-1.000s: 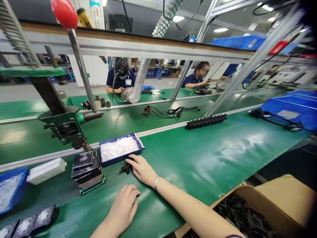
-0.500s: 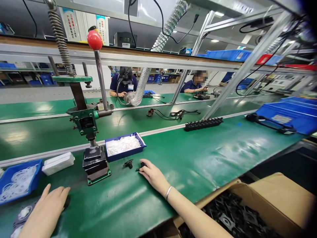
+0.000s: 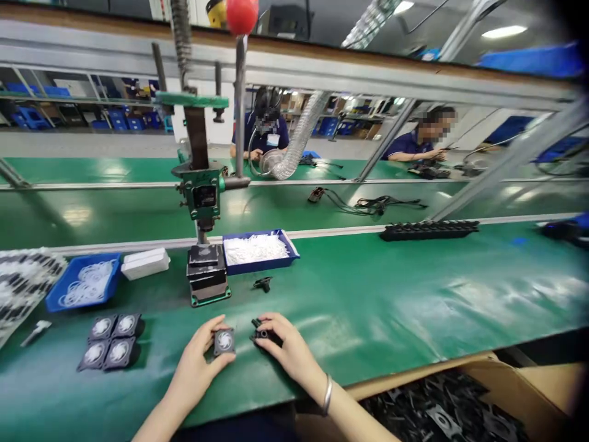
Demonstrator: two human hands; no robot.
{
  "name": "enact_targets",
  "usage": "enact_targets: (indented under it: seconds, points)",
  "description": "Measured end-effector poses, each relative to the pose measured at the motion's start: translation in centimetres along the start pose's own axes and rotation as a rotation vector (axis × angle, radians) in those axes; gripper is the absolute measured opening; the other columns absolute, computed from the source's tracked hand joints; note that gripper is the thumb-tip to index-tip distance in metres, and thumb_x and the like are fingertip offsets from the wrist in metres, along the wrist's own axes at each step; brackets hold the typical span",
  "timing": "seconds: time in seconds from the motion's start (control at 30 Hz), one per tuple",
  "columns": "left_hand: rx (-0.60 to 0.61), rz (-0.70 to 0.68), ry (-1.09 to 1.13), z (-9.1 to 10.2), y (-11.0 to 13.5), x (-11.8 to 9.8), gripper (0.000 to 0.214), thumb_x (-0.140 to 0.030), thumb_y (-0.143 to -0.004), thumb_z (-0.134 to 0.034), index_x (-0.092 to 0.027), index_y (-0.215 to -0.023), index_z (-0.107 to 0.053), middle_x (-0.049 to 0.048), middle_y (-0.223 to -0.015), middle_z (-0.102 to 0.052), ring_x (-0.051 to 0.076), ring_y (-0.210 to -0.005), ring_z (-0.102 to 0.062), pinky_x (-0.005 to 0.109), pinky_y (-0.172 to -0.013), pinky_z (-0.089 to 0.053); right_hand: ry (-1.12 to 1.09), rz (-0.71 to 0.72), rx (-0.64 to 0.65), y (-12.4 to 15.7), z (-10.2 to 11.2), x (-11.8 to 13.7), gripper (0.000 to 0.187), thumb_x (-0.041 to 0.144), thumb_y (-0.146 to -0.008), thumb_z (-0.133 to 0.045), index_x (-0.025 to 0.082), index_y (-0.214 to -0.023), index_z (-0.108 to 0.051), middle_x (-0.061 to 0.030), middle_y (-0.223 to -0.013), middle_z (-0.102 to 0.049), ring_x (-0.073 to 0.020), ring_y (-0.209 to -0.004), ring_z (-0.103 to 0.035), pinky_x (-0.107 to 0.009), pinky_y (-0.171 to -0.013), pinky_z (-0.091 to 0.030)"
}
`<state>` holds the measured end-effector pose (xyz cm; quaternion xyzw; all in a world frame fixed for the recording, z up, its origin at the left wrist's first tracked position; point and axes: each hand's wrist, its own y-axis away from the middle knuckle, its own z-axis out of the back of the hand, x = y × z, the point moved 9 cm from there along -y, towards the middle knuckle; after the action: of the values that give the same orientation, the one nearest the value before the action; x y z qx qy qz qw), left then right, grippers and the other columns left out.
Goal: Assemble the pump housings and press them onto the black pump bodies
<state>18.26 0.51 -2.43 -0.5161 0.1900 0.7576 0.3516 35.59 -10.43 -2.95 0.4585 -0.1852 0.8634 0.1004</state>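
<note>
My left hand [image 3: 196, 362] grips a small square dark part with a white swirl-shaped centre [image 3: 224, 342], thumb and fingers on its edges. Across a narrow gap, my right hand [image 3: 294, 353] pinches a small black plastic part [image 3: 261, 334] that has a round hole; the fingers cover some of it. Beyond both hands, another small black part [image 3: 263, 283] lies on the green work surface [image 3: 359, 313]. To the left, several square parts with white swirl centres [image 3: 110, 344] sit together in a block.
A lever press [image 3: 202, 190] stands behind my left hand. Beside it are a blue tray of white pieces [image 3: 257, 250], a white block [image 3: 146, 264] and a blue bin of white rings [image 3: 85, 281]. A carton of black parts [image 3: 442, 405] is at lower right. Two people work opposite.
My left hand has come from the far left to the middle, now with a square part in it. My right hand has drawn nearer with its black part. The view has turned left.
</note>
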Motion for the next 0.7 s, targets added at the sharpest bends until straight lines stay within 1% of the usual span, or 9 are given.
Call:
enact_targets:
  seconds: [0.07, 0.13, 0.23, 0.3, 0.37, 0.43, 0.57, 0.63, 0.7]
  points:
    - [0.023, 0.059, 0.148, -1.0, 0.6, 0.3, 0.052, -0.026, -0.084, -0.065, -0.023, -0.133, -0.047, 0.0093, -0.123, -0.065, 0.022, -0.115, -0.065, 0.041, -0.102, -0.052, -0.048, -0.034, 0.066, -0.2, -0.4, -0.3, 0.017, 0.037, -0.09, -0.067, 0.023, -0.098, -0.07, -0.0104, -0.117, -0.064, -0.0247, -0.113, -0.061, -0.044, -0.102, -0.048]
    - [0.039, 0.084, 0.249, -1.4, 0.9, 0.2, 0.055, -0.024, -0.084, -0.066, -0.022, -0.134, -0.044, 0.0103, -0.124, -0.064, 0.022, -0.116, -0.064, 0.041, -0.103, -0.05, -0.082, -0.054, 0.109, -0.5, -0.6, -0.7, 0.019, 0.039, -0.09, -0.067, 0.023, -0.097, -0.071, -0.0105, -0.116, -0.064, -0.0244, -0.114, -0.06, -0.043, -0.103, -0.046]
    - [0.052, 0.097, 0.326, -1.6, 1.1, 0.2, 0.062, -0.022, -0.083, -0.07, -0.023, -0.137, -0.04, 0.0098, -0.122, -0.063, 0.022, -0.117, -0.063, 0.043, -0.104, -0.049, -0.108, -0.085, 0.128, -1.0, -0.5, -1.2, 0.021, 0.043, -0.086, -0.07, 0.022, -0.089, -0.071, -0.0099, -0.111, -0.064, -0.0242, -0.111, -0.061, -0.042, -0.1, -0.047]
    - [0.053, 0.102, 0.333, -1.7, 1.2, 0.5, 0.066, -0.022, -0.082, -0.072, -0.023, -0.138, -0.039, 0.0093, -0.121, -0.063, 0.023, -0.118, -0.062, 0.045, -0.105, -0.047, -0.128, -0.109, 0.117, -1.4, -0.3, -1.0, 0.024, 0.046, -0.084, -0.072, 0.022, -0.084, -0.069, -0.0095, -0.11, -0.064, -0.0242, -0.109, -0.061, -0.041, -0.098, -0.047]
    - [0.053, 0.101, 0.322, -1.8, 1.3, 0.8, 0.067, -0.021, -0.081, -0.073, -0.024, -0.138, -0.039, 0.0093, -0.121, -0.064, 0.024, -0.118, -0.062, 0.046, -0.106, -0.047, -0.16, -0.115, 0.085, -1.7, 0.0, 0.1, 0.026, 0.046, -0.082, -0.074, 0.021, -0.081, -0.067, -0.0092, -0.111, -0.063, -0.0239, -0.109, -0.061, -0.041, -0.099, -0.047]
    - [0.054, 0.096, 0.309, -1.9, 1.4, 0.9, 0.066, -0.021, -0.081, -0.074, -0.023, -0.137, -0.04, 0.0092, -0.12, -0.064, 0.024, -0.117, -0.062, 0.046, -0.106, -0.047, -0.198, -0.079, 0.065, -2.0, 0.1, 2.0, 0.025, 0.044, -0.082, -0.075, 0.022, -0.081, -0.065, -0.0087, -0.115, -0.062, -0.0236, -0.112, -0.06, -0.041, -0.1, -0.046]
    - [0.052, 0.081, 0.315, -2.0, 1.4, 0.8, 0.062, -0.021, -0.081, -0.073, -0.023, -0.134, -0.041, 0.0073, -0.116, -0.063, 0.022, -0.112, -0.064, 0.042, -0.102, -0.05, -0.232, 0.097, 0.104, -2.3, -1.3, 6.6, 0.016, 0.035, -0.085, -0.074, 0.024, -0.086, -0.064, -0.0069, -0.114, -0.063, -0.0226, -0.114, -0.058, -0.04, -0.1, -0.047]
    - [0.055, 0.069, 0.305, -1.9, 1.5, 0.6, 0.06, -0.02, -0.083, -0.071, -0.024, -0.135, -0.041, 0.0067, -0.116, -0.063, 0.021, -0.109, -0.065, 0.04, -0.1, -0.052, -0.214, 0.172, 0.108, -2.3, -2.0, 7.9, 0.013, 0.032, -0.086, -0.073, 0.024, -0.089, -0.064, -0.0064, -0.109, -0.064, -0.0228, -0.112, -0.058, -0.041, -0.098, -0.048]
    - [0.056, 0.062, 0.274, -1.9, 1.5, 0.6, 0.059, -0.02, -0.084, -0.07, -0.024, -0.135, -0.041, 0.0068, -0.116, -0.063, 0.021, -0.109, -0.065, 0.04, -0.098, -0.052, -0.19, 0.203, 0.109, -2.3, -2.6, 8.1, 0.012, 0.032, -0.087, -0.073, 0.024, -0.09, -0.064, -0.0064, -0.106, -0.064, -0.0228, -0.108, -0.059, -0.041, -0.094, -0.049]
